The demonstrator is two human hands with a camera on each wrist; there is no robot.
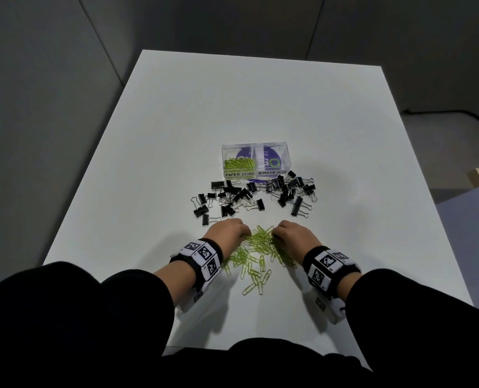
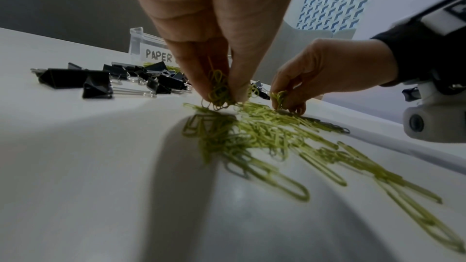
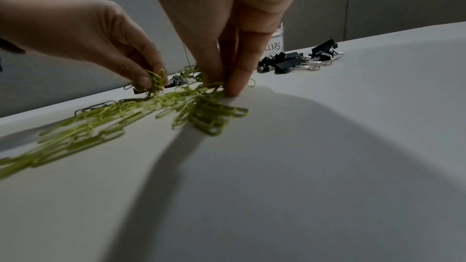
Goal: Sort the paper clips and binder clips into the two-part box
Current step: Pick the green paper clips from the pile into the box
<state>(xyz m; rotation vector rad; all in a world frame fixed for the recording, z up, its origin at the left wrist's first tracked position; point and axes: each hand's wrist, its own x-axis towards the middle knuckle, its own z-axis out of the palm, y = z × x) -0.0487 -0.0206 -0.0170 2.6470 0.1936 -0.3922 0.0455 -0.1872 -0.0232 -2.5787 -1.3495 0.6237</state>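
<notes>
Both hands work over the same heap of green paper clips (image 1: pixel 260 247) on the white table (image 1: pixel 148 163). Seen from the head camera, the left hand (image 1: pixel 227 229) sits at the heap's left edge and the right hand (image 1: pixel 291 232) at its right edge, knuckles up and fingertips turned down into the clips, with only the far part of the heap between them.

From the left wrist camera, the left hand's fingers (image 2: pixel 201 79) and thumb are drawn together around a small tangled bunch of paper clips, its lower loops just touching the heap below. Across from it, the right hand pinches a smaller bunch, its fingertips down among the loose clips. The right wrist camera shows the right fingertips (image 3: pixel 237 79) pressed close together on the table surface, with clips gathered beneath and around them.

Behind the hands, toward the person's body, more paper clips trail in a loose scatter between the two wrists. Each wrist carries a black band with square black-and-white markers (image 1: pixel 204 254).

Beyond the fingertips lies a spread of black binder clips (image 1: pixel 249 196) with silver wire handles, in two loose groups, left and right. Just past them stands the clear two-part box (image 1: pixel 256 162), hand-lettered "PAPER CLIPS" on its left half and "BINDER CLIPS" on its right. A small pile of green paper clips already lies in the left compartment.
</notes>
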